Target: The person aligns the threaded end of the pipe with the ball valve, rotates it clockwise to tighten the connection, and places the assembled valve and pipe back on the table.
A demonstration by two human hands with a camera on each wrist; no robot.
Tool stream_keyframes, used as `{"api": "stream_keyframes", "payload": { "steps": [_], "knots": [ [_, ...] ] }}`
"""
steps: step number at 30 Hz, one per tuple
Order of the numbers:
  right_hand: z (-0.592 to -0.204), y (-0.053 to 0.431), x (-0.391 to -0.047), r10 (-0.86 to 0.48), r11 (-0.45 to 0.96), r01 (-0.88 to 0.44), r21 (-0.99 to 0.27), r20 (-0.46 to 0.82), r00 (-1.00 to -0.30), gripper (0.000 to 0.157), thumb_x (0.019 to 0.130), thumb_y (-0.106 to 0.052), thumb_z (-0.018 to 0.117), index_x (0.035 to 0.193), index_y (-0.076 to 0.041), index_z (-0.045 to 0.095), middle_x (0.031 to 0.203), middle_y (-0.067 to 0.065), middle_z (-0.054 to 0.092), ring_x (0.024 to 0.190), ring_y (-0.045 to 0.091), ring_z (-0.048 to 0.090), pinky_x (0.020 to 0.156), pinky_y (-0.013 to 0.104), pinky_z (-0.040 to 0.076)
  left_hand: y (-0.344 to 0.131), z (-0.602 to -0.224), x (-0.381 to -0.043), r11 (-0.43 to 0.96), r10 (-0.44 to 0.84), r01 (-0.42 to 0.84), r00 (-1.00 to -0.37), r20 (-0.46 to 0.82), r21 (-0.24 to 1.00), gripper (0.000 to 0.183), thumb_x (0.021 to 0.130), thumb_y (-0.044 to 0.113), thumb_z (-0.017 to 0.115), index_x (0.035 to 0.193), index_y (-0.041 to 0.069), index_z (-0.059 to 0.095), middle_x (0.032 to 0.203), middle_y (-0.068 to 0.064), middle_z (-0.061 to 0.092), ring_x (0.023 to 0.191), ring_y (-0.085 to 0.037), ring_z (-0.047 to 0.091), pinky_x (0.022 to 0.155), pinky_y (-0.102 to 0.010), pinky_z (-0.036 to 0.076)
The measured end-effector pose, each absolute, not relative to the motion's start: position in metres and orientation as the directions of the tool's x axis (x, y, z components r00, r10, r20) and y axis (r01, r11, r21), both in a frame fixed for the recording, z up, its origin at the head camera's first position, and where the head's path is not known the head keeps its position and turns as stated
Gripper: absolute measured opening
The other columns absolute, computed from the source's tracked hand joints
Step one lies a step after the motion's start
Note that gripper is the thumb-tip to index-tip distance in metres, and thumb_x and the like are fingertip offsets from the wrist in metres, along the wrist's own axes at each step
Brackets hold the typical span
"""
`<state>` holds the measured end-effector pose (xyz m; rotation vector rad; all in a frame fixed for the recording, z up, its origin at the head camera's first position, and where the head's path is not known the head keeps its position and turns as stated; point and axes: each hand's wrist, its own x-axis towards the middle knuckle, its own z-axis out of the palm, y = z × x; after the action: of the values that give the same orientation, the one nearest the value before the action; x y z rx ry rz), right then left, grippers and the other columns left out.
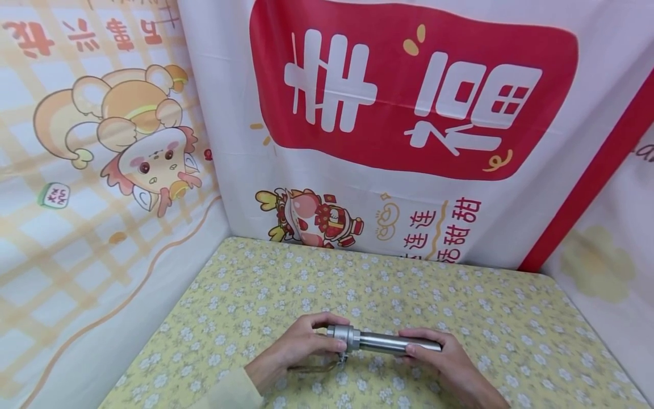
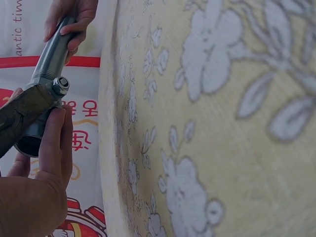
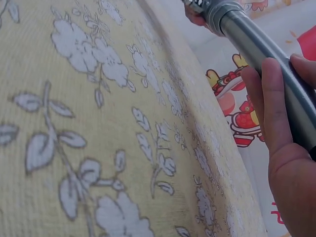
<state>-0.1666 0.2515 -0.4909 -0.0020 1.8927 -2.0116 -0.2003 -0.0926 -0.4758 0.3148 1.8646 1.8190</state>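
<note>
A metal ball valve (image 1: 346, 336) sits at one end of a straight, shiny steel pipe (image 1: 383, 342), the two in line above the table's near half. My left hand (image 1: 298, 342) grips the valve body between thumb and fingers. Around the pipe's far right end curl the fingers and thumb of my right hand (image 1: 447, 357). The valve's lever handle (image 2: 24, 114) looks dark and worn in the left wrist view and runs out from a stem with a nut (image 2: 61, 85). Threads (image 2: 43, 75) show where pipe and valve meet. The valve's open end (image 2: 28, 144) faces left.
A yellow flowered cloth (image 1: 286, 284) covers the table. Printed white hangings stand behind it and at both sides; the back hanging (image 1: 368, 187) bears a red panel with large white characters.
</note>
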Motion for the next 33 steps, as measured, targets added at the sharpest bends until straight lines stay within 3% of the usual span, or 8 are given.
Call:
{"api": "stream_keyframes", "payload": {
  "steps": [8,15,21,33],
  "knots": [
    [-0.488,0.249,-0.165,-0.264,-0.046,0.324,-0.945,-0.301,-0.916,0.048,0.104,-0.022,0.077,0.145,0.003,0.067,0.132,0.009,0.072,0.115,0.023,0.076,0.102,0.039,0.065,-0.092,-0.473,-0.198,0.082,0.496,-0.173,-0.847,-0.191,0.982,0.052,0.092,0.021,0.09,0.14,0.01,0.073,0.131,-0.01,0.068,0.105,-0.023,0.073,0.092,-0.043,0.068],
    [-0.487,0.255,-0.164,-0.362,0.014,0.259,-0.966,-0.246,-0.899,0.048,0.105,-0.014,0.074,0.15,-0.006,0.059,0.139,0.005,0.067,0.12,0.022,0.067,0.102,0.038,0.06,-0.093,-0.471,-0.2,0.088,0.488,-0.183,-0.849,-0.203,0.979,0.053,0.091,0.023,0.091,0.14,0.01,0.074,0.131,-0.011,0.066,0.106,-0.023,0.072,0.093,-0.041,0.068],
    [-0.487,0.259,-0.162,-0.408,-0.031,0.247,-0.969,-0.213,-0.888,0.032,0.104,-0.007,0.074,0.134,-0.013,0.065,0.139,0.004,0.063,0.122,0.024,0.068,0.103,0.041,0.061,-0.093,-0.471,-0.2,0.099,0.488,-0.187,-0.847,-0.211,0.977,0.054,0.091,0.024,0.091,0.141,0.011,0.074,0.132,-0.011,0.066,0.107,-0.023,0.072,0.093,-0.04,0.068],
    [-0.481,0.256,-0.156,-0.364,-0.011,0.234,-0.972,-0.214,-0.906,0.038,0.105,-0.015,0.075,0.14,-0.006,0.064,0.135,0.009,0.068,0.116,0.028,0.072,0.099,0.042,0.063,-0.094,-0.475,-0.201,0.09,0.487,-0.166,-0.853,-0.189,0.982,0.055,0.09,0.024,0.092,0.14,0.011,0.074,0.132,-0.01,0.069,0.108,-0.023,0.071,0.09,-0.038,0.068]
  ]
}}
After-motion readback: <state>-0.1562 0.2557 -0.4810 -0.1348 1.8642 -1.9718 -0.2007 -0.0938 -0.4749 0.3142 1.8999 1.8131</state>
